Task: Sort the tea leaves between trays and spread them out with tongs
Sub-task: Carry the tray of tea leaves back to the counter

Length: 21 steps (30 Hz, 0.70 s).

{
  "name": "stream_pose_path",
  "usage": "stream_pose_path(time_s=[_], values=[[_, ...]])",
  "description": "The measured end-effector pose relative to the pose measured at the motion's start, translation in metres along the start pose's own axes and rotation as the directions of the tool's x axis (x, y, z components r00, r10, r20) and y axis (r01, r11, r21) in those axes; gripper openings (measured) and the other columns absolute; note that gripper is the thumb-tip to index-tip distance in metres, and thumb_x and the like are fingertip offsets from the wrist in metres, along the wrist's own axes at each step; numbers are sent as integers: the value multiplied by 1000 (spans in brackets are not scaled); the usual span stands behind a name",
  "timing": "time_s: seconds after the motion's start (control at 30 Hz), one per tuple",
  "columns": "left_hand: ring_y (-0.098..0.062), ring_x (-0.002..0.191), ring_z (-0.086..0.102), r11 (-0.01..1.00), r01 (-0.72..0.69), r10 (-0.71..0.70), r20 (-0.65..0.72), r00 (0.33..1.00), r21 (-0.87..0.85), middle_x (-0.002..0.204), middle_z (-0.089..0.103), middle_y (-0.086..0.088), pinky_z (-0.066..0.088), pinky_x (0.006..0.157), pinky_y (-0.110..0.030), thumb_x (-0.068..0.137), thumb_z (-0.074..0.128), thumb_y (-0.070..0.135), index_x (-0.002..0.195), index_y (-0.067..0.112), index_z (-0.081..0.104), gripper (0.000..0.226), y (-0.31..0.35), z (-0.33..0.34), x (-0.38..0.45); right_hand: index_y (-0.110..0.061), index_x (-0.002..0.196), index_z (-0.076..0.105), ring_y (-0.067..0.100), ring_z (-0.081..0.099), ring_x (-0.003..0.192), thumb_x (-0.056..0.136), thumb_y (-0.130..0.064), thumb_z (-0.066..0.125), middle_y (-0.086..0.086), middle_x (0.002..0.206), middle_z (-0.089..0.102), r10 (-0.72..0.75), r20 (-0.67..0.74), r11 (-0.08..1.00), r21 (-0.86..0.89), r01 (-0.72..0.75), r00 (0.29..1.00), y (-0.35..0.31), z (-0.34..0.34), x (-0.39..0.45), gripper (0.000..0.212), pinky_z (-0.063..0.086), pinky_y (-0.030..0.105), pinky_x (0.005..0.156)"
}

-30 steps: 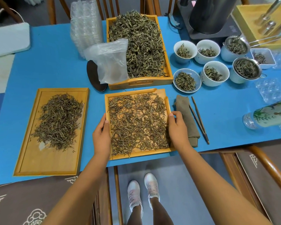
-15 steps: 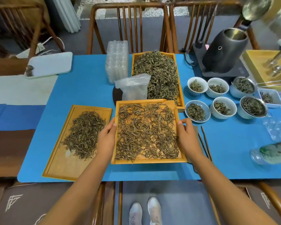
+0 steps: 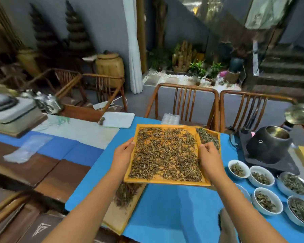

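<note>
Your two forearms bare from frame's lower edge to wrist, no sleeves in view. Your left hand [image 3: 123, 155] ungloved, no ring, no watch, no wristband. Your right hand [image 3: 210, 158] likewise ungloved, wrist unadorned, fingernails short and unpainted. Nothing else of your body in view.

1. No words, numbers or brand names can be read anywhere
2. A pale angular emblem [image 3: 42, 229] is printed on the brown cushion [image 3: 28, 230] at the lower left; it is a pattern, not legible lettering
3. The kettle [image 3: 268, 144] carries no readable marking
</note>
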<state>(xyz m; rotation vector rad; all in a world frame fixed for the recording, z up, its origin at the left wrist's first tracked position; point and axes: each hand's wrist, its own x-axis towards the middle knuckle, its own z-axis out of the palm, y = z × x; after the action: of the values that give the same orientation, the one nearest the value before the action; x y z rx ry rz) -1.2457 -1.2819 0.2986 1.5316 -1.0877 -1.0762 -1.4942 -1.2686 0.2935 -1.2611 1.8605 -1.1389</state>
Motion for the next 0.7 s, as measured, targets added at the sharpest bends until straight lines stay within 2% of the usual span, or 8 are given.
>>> stream_pose_path(time_s=[0.1,0.17,0.23,0.3,0.33,0.4,0.53,0.7], values=[[-21,122,51,999,-35,34,-91,995,-1,133,56,-6,36,106,-35,96,47,20,129,12,56,35,30,-33,-4,-10,84,46,20,44,65,91,-24,36,4,72,49,-71,57,997,35,69,996,-49,12,7,18,31,33,56],[-22,120,52,998,-57,59,-172,983,20,133,56,-6,37,104,-33,96,46,20,128,11,57,35,46,-59,-10,-11,81,45,21,47,68,91,-24,36,4,73,50,-114,98,993,29,111,989,-80,23,7,18,32,34,57],[-17,108,57,997,-77,79,-245,966,17,128,59,-5,43,94,-23,96,47,20,125,12,59,33,58,-89,-18,-12,80,45,19,48,69,90,-24,36,4,75,51,-147,146,989,17,146,978,-109,37,2,18,31,32,57],[-10,92,58,996,-91,92,-313,945,19,121,63,-4,44,73,-6,95,48,19,122,13,62,31,69,-121,-32,-12,83,46,17,47,71,91,-24,36,4,77,52,-180,198,983,15,180,964,-136,53,-10,17,31,32,57],[-11,92,58,995,-95,95,-344,934,19,120,63,-5,44,72,-7,95,48,19,122,13,62,31,72,-138,-41,-12,83,46,18,47,72,91,-24,36,3,78,52,-197,226,980,16,199,954,-148,62,-19,18,31,33,58],[-17,104,58,997,-81,69,-411,909,-11,122,63,-5,43,86,-20,95,48,20,123,15,61,32,79,-173,-64,-12,82,44,20,47,72,92,-24,35,4,77,52,-241,288,970,31,243,927,-172,81,-41,17,31,35,59],[-7,96,56,993,-115,93,-554,827,-5,107,64,7,39,78,-16,94,47,18,105,29,68,26,80,-246,-129,-17,71,37,16,41,61,93,-24,36,2,69,45,-328,400,943,78,325,856,-216,119,-107,23,26,34,51],[-13,103,56,996,-75,93,-714,693,56,116,63,1,37,84,-23,92,48,18,118,15,65,31,64,-340,-240,-17,69,35,17,38,58,93,-21,35,2,64,40,-414,533,904,149,400,738,-253,164,-222,24,23,33,49]])
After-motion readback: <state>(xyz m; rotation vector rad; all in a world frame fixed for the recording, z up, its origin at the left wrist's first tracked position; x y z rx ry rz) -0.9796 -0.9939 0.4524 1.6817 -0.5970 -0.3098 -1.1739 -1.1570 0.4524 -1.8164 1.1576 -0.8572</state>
